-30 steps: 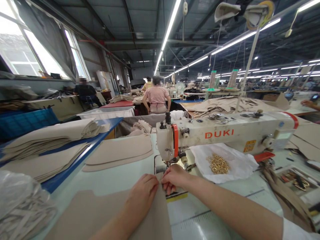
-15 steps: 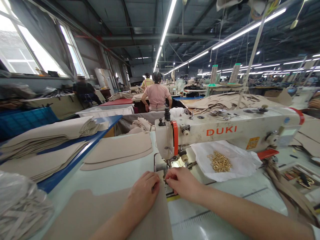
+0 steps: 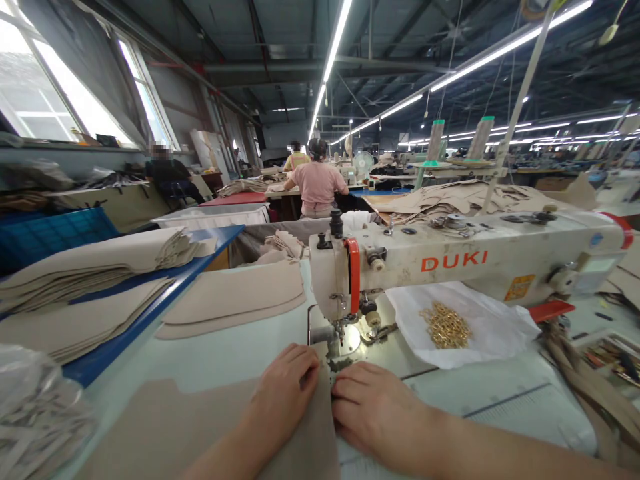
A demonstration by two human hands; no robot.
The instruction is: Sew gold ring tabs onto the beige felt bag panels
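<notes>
1. Fabric panel: The beige fabric panel [image 3: 210, 420] lies flat on the pale green work table [image 3: 240, 353], directly in front of the person. Its narrow far end lies just in front of the needle area [image 3: 343, 333] of the sewing machine [image 3: 395, 260].
2. Left hand: The left hand [image 3: 283, 393] rests on the panel near its right edge. The fingers are bent and point toward the machine. Whether they pinch the fabric or only press on it cannot be told.
3. Right hand: The right hand [image 3: 375, 413] is positioned at the panel's right edge, back upward, with the fingers curled. The fingertips are hidden; whether they grip anything cannot be told.
4. Hand spacing: The hands are near each other but apart, with a strip of the panel between them.
5. Machine: The white machine head carries red "DUKI" lettering and extends to the right beyond the hands.
6. Metal parts: A pile of small gold-coloured metal parts [image 3: 447, 325] lies on a white sheet [image 3: 500, 323], to the right of the needle area.
7. Adjacent material: Two cut panels [image 3: 235, 290] lie overlapped beyond the fabric panel. Further left, stacked panels [image 3: 100, 263] occupy a blue surface [image 3: 97, 361]. A clear plastic bag [image 3: 35, 363] of pale strips is at the near left.
</notes>
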